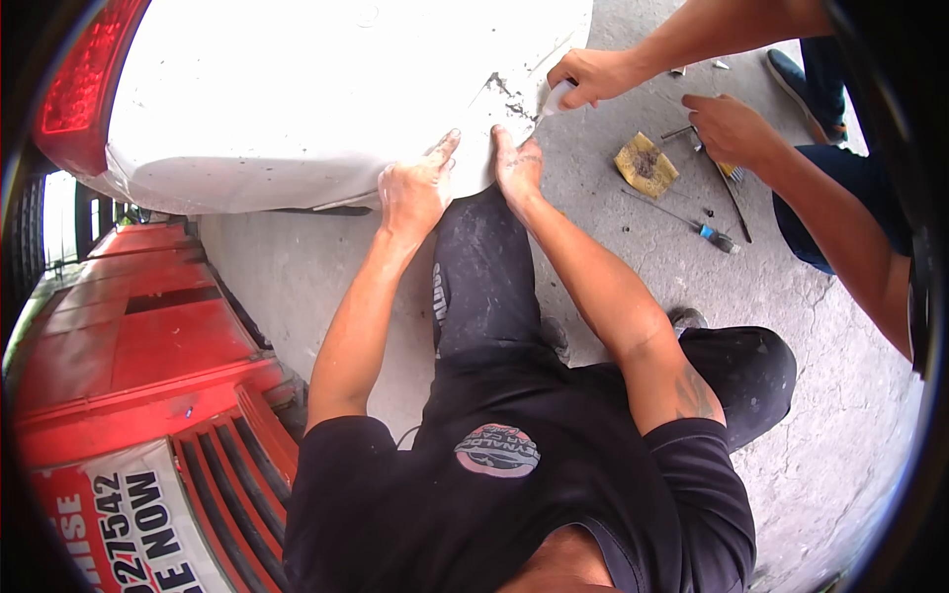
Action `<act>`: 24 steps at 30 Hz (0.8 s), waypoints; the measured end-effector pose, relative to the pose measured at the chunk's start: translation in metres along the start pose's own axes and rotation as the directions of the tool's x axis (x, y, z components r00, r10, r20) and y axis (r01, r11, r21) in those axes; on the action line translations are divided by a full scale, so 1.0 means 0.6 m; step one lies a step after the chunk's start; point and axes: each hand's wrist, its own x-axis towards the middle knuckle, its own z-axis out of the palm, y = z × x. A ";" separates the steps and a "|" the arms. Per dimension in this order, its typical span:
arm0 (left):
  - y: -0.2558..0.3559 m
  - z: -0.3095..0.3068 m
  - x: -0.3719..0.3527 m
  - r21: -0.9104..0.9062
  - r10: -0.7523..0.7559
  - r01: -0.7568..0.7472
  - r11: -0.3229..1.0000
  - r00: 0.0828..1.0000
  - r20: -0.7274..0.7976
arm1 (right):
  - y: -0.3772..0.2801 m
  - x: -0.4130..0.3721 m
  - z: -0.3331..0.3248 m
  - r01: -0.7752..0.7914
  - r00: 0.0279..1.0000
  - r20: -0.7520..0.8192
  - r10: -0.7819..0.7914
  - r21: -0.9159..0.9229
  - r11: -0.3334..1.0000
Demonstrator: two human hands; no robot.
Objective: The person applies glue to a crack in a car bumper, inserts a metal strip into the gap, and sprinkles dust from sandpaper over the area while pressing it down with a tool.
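Observation:
A white car body panel (297,99) spans the top, with a dark scuffed, cracked patch near its right corner. My left hand (413,198) grips its lower edge, thumb up on the surface. Close by on the right, my right hand (519,173) holds the same edge near the corner, its thumb beside the damage. The other fingers of both hands are mostly hidden. Another person's hand (598,77) holds a pale-handled tool (560,97) with its thin tip at the panel edge, just above my right hand.
The other person's second hand (732,128) is over thin metal tools at right. A stained yellow sponge or cloth (647,166) and a blue-black screwdriver (718,238) lie on the concrete. The red tail light (89,79) is upper left; a red metal structure (188,346) stands left.

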 end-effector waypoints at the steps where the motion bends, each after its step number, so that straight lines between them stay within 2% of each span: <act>1: 0.000 0.000 0.000 -0.007 0.002 -0.003 1.000 1.000 -0.005 | -0.004 -0.001 -0.001 -0.014 1.000 -0.002 0.014 -0.023 1.000; 24: -0.001 0.000 0.001 0.028 -0.002 0.001 1.000 1.000 0.021 | 0.015 0.012 0.007 -0.016 1.000 -0.007 0.015 -0.048 0.999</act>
